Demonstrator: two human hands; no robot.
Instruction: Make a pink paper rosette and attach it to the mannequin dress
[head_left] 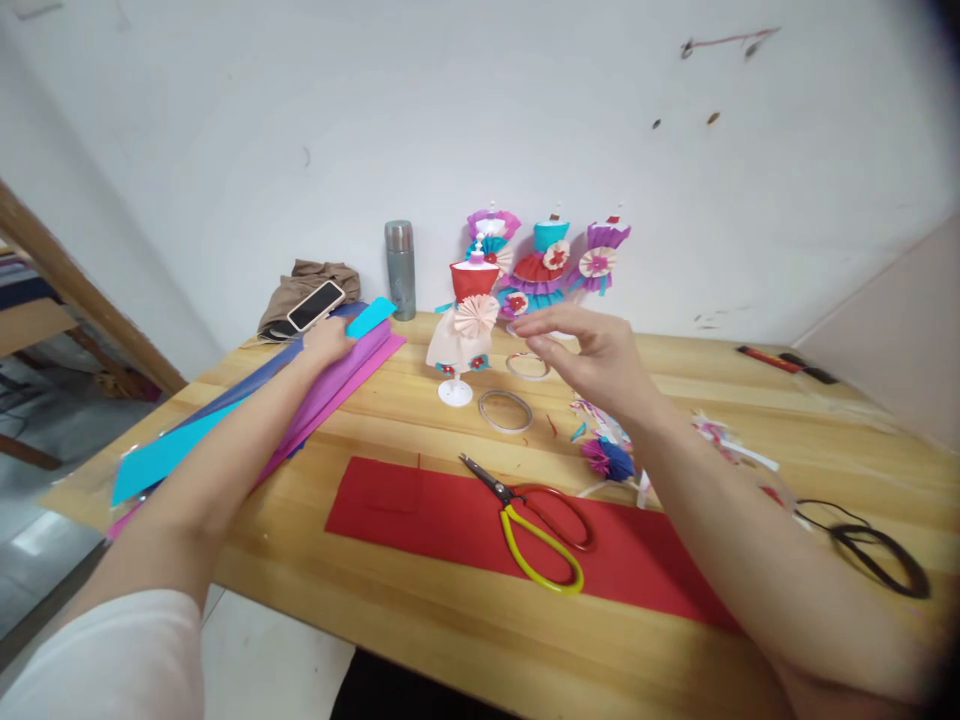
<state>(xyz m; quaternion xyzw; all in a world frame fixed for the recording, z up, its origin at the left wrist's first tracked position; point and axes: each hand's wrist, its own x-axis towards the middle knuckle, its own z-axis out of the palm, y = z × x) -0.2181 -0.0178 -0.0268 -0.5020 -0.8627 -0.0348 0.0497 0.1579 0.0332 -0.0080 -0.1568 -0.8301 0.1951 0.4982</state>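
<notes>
My left hand (pixel 328 343) rests on the stack of coloured paper at the left, fingers curled at the turquoise crepe paper (pixel 373 317); my wrist hides part of the grip. Purple paper (pixel 330 375) and pink paper (pixel 375 358) lie beneath. My right hand (pixel 589 355) is raised over the table's middle, thumb and fingers apart, nothing between them. Behind its fingertips stands a small dress form (pixel 474 320) in a red top and pale skirt with a pleated rosette. Scissors (pixel 517 500) with one red and one yellow handle lie on a red paper strip (pixel 442 530).
Several more dressed forms (pixel 551 255) stand by the wall. A flask (pixel 401 270), a phone (pixel 316 305) and brown cloth (pixel 319 275) are at the back left. Tape rings (pixel 505 411), paper scraps (pixel 609 455), a black cord loop (pixel 881 560) and a red-and-black tool (pixel 784 364) lie about.
</notes>
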